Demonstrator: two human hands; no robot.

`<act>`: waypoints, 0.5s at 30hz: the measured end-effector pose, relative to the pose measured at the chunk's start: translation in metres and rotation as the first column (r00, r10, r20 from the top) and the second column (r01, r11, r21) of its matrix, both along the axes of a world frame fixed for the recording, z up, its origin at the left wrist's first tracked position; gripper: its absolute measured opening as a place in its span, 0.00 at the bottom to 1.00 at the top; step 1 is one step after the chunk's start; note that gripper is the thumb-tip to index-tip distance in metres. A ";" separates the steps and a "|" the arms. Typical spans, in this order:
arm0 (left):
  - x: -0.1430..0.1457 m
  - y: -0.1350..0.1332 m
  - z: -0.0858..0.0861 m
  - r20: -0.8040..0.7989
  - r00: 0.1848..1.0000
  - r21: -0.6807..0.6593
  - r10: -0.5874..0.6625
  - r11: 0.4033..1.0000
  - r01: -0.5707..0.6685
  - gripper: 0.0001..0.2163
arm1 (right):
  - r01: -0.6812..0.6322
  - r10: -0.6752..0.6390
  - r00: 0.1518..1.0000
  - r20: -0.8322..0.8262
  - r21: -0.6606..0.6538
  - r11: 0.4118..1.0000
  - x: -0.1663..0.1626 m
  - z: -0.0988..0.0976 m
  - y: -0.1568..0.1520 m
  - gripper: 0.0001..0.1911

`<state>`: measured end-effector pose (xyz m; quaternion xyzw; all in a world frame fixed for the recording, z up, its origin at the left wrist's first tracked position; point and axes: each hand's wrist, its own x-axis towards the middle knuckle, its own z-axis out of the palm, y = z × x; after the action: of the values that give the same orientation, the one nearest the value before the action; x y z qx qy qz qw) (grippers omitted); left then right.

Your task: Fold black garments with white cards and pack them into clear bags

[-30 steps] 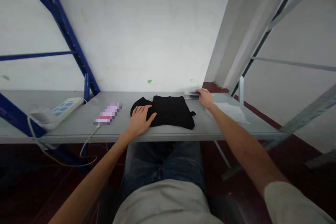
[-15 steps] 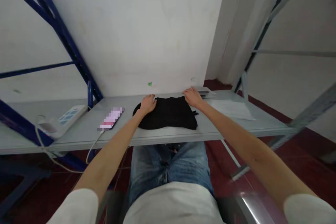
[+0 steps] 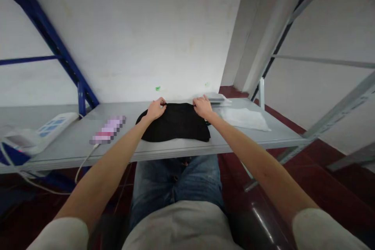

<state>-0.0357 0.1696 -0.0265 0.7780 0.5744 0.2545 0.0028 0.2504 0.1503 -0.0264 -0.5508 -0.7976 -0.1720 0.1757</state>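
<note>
Fingers of the left hand (image 3: 157, 109) and right hand (image 3: 202, 106) appear to pinch the black cloth (image 3: 178, 125) along its far edge, tips partly hidden. It lies on the surface (image 3: 74, 136), near side flat. Laying it out looks largely done; it is not yet lifted clear, and the white packet (image 3: 246, 119) off to the right lies untouched.
</note>
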 end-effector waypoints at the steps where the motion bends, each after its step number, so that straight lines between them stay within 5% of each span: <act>1: -0.002 -0.003 0.003 0.076 0.997 -0.011 -0.019 1.000 0.020 0.12 | -0.009 0.010 0.999 -0.046 0.011 1.000 0.002 0.001 -0.006 0.12; 6: -0.019 -0.045 0.017 0.430 0.882 0.006 -0.195 0.977 0.213 0.17 | -0.092 0.094 0.982 -0.164 0.020 0.996 0.023 -0.006 -0.044 0.08; 11: -0.040 -0.100 0.018 0.108 0.908 0.043 -0.405 0.914 0.403 0.13 | -0.223 0.200 0.965 -0.172 -0.126 0.967 0.036 -0.012 -0.080 0.08; 15: -0.056 -0.100 0.012 0.010 0.985 0.148 -0.169 0.975 0.166 0.12 | -0.271 0.237 0.930 -0.283 -0.090 0.958 0.020 -0.002 -0.089 0.10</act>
<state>-0.0919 0.0694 -0.0145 0.8189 0.4863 0.3036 -0.0265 0.2706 0.0609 -0.0280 -0.4711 -0.8404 -0.0199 0.2674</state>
